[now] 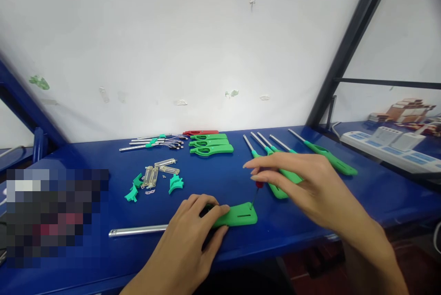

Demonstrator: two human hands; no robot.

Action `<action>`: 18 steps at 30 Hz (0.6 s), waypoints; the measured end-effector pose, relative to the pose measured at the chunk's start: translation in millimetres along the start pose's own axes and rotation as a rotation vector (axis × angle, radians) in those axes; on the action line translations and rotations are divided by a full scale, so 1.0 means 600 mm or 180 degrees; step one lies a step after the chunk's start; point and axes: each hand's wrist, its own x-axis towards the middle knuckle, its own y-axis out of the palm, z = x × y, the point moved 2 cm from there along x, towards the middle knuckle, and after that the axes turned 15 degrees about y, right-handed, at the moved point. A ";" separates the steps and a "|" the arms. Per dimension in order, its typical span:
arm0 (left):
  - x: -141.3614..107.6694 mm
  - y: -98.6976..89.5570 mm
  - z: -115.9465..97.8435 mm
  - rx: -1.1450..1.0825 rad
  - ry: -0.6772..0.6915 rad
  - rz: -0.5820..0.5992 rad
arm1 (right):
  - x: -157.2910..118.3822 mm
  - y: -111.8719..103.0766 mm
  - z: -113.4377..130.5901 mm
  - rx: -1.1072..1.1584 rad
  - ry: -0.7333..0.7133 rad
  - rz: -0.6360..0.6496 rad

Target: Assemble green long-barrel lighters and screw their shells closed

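Note:
My left hand is closed round a green lighter that lies flat near the table's front edge, its silver tube pointing left. The green handle end, with a dark slot, sticks out to the right of my fingers. My right hand is above and to the right of it, with thumb and fingertips close about the top of a small screwdriver. Its red handle shows just under the fingertips, and its thin shaft stands nearly upright with the tip at the handle's right end.
Behind lie green handle shells, a red shell and silver tubes with wires. Clear fuel tanks and green triggers are at centre left. Several lighters lie at the right, before a power strip.

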 end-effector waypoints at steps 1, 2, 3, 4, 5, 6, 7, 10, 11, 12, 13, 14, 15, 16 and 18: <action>0.000 0.000 0.000 0.0009 0.0000 0.0004 | 0.000 0.002 0.001 -0.0110 -0.0056 -0.0112; 0.000 0.000 0.000 0.0018 0.0000 0.0009 | -0.001 0.004 0.003 -0.0217 -0.0125 -0.0165; 0.001 0.000 0.000 0.0024 0.0002 0.0015 | -0.004 0.005 0.004 -0.0313 -0.0184 -0.0157; 0.000 0.001 0.000 0.0025 0.0005 0.0017 | -0.008 0.006 0.005 -0.0383 -0.0211 -0.0115; 0.000 0.001 0.000 0.0025 0.0008 0.0016 | -0.012 0.006 0.005 -0.0417 -0.0211 -0.0045; 0.000 0.001 0.001 0.0026 0.0012 0.0017 | -0.015 0.005 0.005 -0.0396 -0.0213 0.0051; -0.001 0.001 0.001 0.0036 0.0013 0.0007 | -0.017 0.004 0.004 -0.0311 -0.0213 0.0170; -0.002 0.001 0.002 0.0051 0.0016 0.0004 | -0.014 0.004 0.002 0.0197 -0.0326 0.0551; -0.002 0.001 0.002 0.0043 0.0022 0.0013 | -0.010 0.006 0.002 0.0331 -0.0351 0.0633; -0.002 0.001 0.002 0.0034 0.0024 0.0022 | -0.006 0.008 0.001 0.0391 -0.0355 0.0654; -0.002 0.001 0.002 0.0026 0.0025 0.0023 | -0.002 0.010 0.001 0.0371 -0.0359 0.0622; -0.001 0.001 0.002 0.0023 0.0022 0.0025 | 0.002 0.013 0.001 0.0285 -0.0382 0.0546; -0.001 0.000 0.002 0.0030 0.0018 0.0021 | 0.004 0.015 0.002 0.0154 -0.0405 0.0437; -0.001 0.001 0.002 0.0037 0.0016 0.0025 | 0.005 0.017 0.003 0.0004 -0.0439 0.0313; -0.001 0.001 0.002 0.0064 0.0032 0.0021 | 0.003 0.019 0.006 -0.0232 -0.0463 0.0125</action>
